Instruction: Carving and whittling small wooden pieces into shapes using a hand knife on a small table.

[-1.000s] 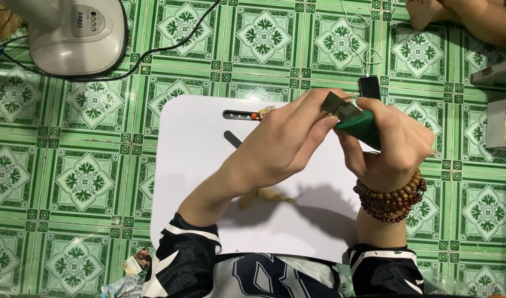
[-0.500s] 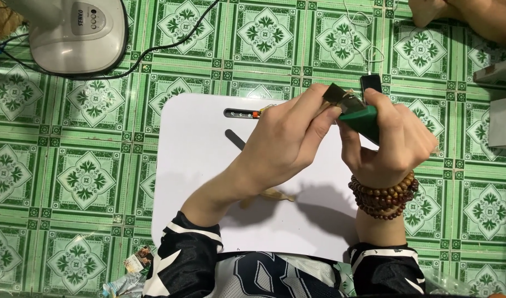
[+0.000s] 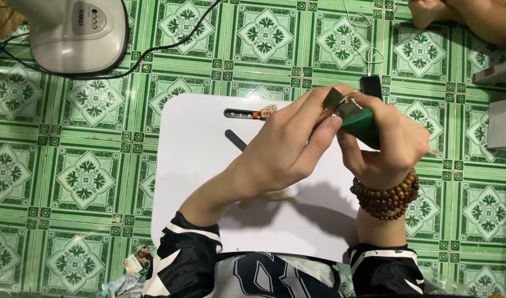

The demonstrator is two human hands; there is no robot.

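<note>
Both hands meet above the far right part of a white lap table (image 3: 209, 182) that stands on a green patterned tile floor (image 3: 71, 182). The right hand (image 3: 388, 146) is clenched around a dark green block (image 3: 360, 124), holding it just off the table's far right corner. The left hand (image 3: 289, 146) reaches across, its thumb and fingertips pinched on a small olive-brown piece (image 3: 336, 99) at the block's far end; what that piece is, and whether it is being fitted on or pulled off, I cannot tell. The work looks to be mid-way: the two parts are together in the hands and nothing finished has been set down. On the table, a tan scrap (image 3: 275, 196) lies near the left wrist, and a small orange-tipped thing (image 3: 264, 113) rests by the slot (image 3: 242, 113) at the far edge. A grey fan base (image 3: 79, 36) with its black cord (image 3: 170, 47) stands far left. A bead bracelet (image 3: 388, 196) circles the right wrist.
</note>
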